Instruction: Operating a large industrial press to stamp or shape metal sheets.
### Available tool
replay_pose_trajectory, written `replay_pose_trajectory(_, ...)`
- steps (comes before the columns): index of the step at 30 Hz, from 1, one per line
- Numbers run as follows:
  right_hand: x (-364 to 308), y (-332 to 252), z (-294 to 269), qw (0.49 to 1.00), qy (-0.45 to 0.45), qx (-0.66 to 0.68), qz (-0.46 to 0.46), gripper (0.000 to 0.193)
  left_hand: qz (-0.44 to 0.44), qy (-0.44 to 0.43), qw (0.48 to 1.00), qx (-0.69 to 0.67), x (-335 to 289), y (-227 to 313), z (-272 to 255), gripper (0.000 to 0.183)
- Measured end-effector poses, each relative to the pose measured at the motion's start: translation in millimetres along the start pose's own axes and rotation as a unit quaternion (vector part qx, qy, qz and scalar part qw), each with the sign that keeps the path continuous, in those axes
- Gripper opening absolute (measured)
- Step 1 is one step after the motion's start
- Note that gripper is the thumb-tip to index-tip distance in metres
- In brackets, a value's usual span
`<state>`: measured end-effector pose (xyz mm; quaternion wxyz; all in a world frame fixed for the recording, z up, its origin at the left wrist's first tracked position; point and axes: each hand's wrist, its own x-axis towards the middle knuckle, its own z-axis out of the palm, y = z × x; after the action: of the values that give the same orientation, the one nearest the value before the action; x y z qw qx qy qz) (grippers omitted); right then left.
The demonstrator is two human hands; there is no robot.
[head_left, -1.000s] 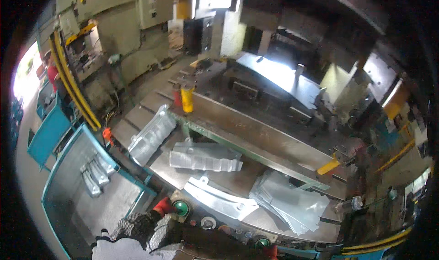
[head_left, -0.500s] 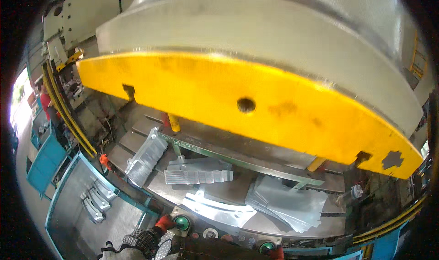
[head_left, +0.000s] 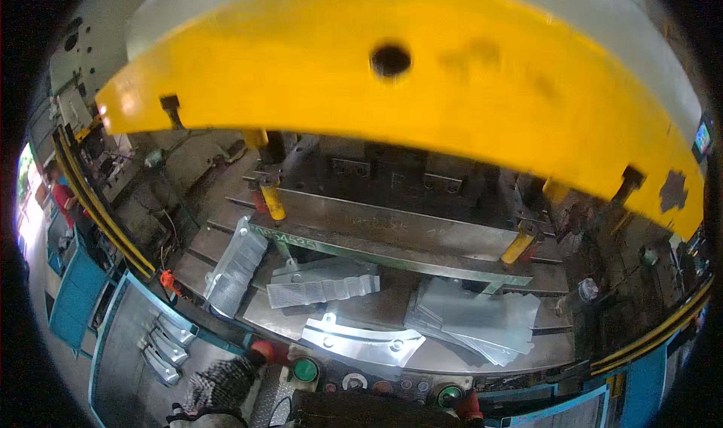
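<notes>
My left hand (head_left: 263,351), in a red glove, is just left of a round green push button (head_left: 305,370) on the press's front panel, apart from it. Its fingers are too blurred to read. At the lower edge, my right hand (head_left: 468,406), also red-gloved, is close against the right side of a second green button (head_left: 449,396); its fingers are mostly hidden. Beyond the panel, a shiny curved metal part (head_left: 364,343) lies on the press bed. Behind it are a ribbed stack of metal pieces (head_left: 324,286), a tilted stack (head_left: 236,270) and flat sheet blanks (head_left: 478,319).
Overhead hangs the press's yellow ram plate (head_left: 324,67), above a dark die (head_left: 399,176) with yellow guide posts (head_left: 273,198). A blue-edged bin (head_left: 113,338) at left holds several formed parts (head_left: 164,347). Yellow-black guard bars flank both sides. A person in red (head_left: 63,196) stands far left.
The yellow ram plate sits higher in view, showing the die and posts beneath. My left hand has come off the green button toward the left. My right hand has shifted slightly right.
</notes>
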<state>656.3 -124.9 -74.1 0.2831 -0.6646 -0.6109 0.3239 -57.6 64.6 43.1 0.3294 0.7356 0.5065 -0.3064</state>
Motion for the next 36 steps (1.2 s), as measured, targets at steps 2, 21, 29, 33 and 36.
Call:
replay_pose_trajectory(2,-20.0,39.7,-14.1,0.998,0.019,-0.055,-0.031,0.062,0.099,0.014,0.995,-0.002,-5.5,60.1,-130.2,0.051)
replay_pose_trajectory(21,-53.3,-52.4,-125.0,0.81,0.428,0.364,0.168,0.035,0.364,0.664,0.65,0.064,-70.5,327.3,-621.4,0.04)
replay_pose_trajectory(29,61.2,-67.8,-185.0,0.815,0.427,0.381,0.09,0.048,0.378,0.713,0.59,-0.022,-120.3,314.2,-581.9,0.039)
replay_pose_trajectory(33,62.7,6.6,-217.7,0.822,0.438,0.317,0.177,0.032,0.337,0.741,0.58,-0.014,-172.3,325.5,-498.4,0.04)
replay_pose_trajectory(36,73.8,25.1,-222.0,0.805,0.425,0.382,0.156,0.024,0.353,0.709,0.611,0.012,-204.8,297.2,-404.5,0.042)
